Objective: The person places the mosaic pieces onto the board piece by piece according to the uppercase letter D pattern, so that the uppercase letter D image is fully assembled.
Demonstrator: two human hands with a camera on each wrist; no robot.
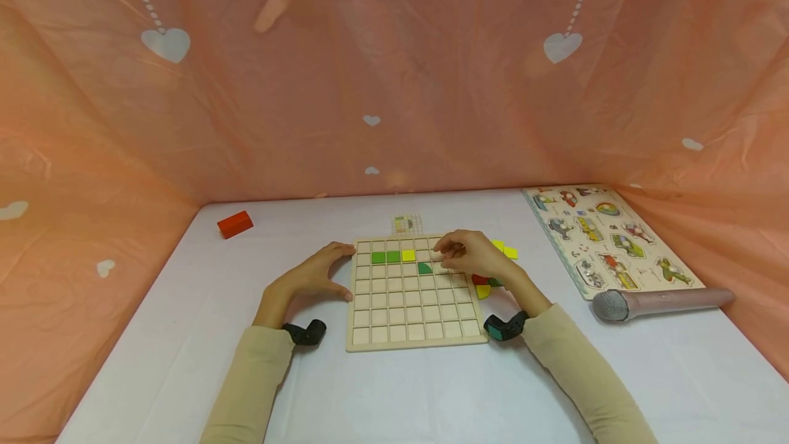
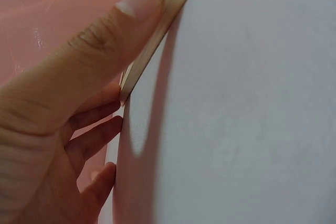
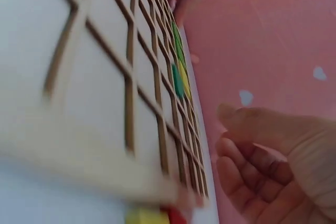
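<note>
A square wooden grid board (image 1: 396, 317) lies on the white table. Two light green tiles (image 1: 385, 257) and a yellow tile (image 1: 408, 255) sit in one row near its far edge. One row nearer is a dark green quarter-round tile (image 1: 424, 268). My left hand (image 1: 311, 273) rests against the board's left edge, thumb and fingers spread along it. Over the board's upper right part hovers my right hand (image 1: 474, 254), its fingers loosely bent and the thumb apart from the index finger. No tile shows between them. In the right wrist view that hand (image 3: 278, 166) is beside the grid.
Loose yellow tiles (image 1: 510, 252) and red, green and yellow pieces (image 1: 483, 291) lie right of the board. Behind it is a small printed grid card (image 1: 407, 224). A red block (image 1: 235, 224) stands far left; a picture puzzle board (image 1: 592, 225) and a microphone (image 1: 662, 301) lie right.
</note>
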